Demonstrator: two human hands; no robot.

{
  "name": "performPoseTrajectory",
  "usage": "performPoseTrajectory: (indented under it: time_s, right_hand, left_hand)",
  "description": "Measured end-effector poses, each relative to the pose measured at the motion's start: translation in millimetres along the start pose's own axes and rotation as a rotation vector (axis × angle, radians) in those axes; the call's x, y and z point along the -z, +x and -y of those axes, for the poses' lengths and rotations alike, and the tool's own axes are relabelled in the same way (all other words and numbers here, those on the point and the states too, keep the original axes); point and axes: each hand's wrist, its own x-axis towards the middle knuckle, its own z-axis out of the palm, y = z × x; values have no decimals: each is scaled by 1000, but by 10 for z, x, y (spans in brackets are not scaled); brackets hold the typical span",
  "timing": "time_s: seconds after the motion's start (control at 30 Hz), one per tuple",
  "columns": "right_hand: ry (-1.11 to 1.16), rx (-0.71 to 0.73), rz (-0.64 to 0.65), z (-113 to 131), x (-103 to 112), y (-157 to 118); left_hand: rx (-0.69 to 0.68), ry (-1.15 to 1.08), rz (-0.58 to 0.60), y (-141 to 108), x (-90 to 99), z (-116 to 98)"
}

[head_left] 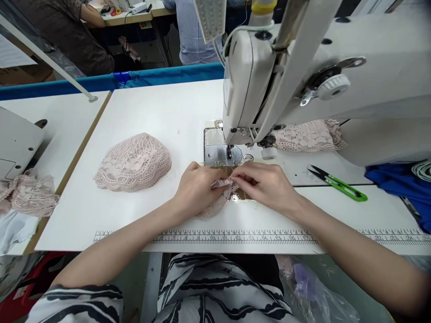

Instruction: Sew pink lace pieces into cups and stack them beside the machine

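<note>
My left hand (201, 186) grips a small piece of pale pink lace fabric (215, 207), its edge bunched under the fingers. At the other side of that edge, the thumb and forefinger of my right hand (266, 183) pinch the lace. Both hands rest just in front of the needle plate (215, 154) of a white sewing machine (249, 85). Part of the lace is hidden beneath my fingers. A stack of pink lace pieces (134, 162) lies to the left of my hands, and more lace (308, 137) sits behind the needle area.
Green thread snips (340, 183) lie right of my right hand, near blue cloth (390, 179). A printed ruler (235, 237) runs along the table's front edge. Lace (33, 195) lies at the far left. Two people (198, 33) are beyond the blue-edged table.
</note>
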Motion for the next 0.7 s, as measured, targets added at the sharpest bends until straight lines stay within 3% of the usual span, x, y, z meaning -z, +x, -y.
performPoseTrajectory:
  time_s: [0.13, 0.23, 0.3, 0.43, 0.6, 0.7]
  right_hand:
    - [-103, -186, 11, -77, -53, 39]
    - [-143, -285, 38, -89, -79, 69]
    - [-141, -330, 57, -88, -90, 90]
    - [-98, -404, 61, -100, -109, 134]
    - [-57, -453, 9, -156, -121, 156]
    - [-126, -409, 9, -165, -93, 123]
  left_hand:
    - [-33, 137, -145, 4, -56, 9]
    - [-200, 294, -313, -15, -59, 2]
    - [-320, 366, -355, -37, -60, -15]
    - [-450, 467, -279, -93, -72, -62]
    - [-412, 459, -186, -111, -87, -72]
    - [-394, 445, -163, -71, -77, -48]
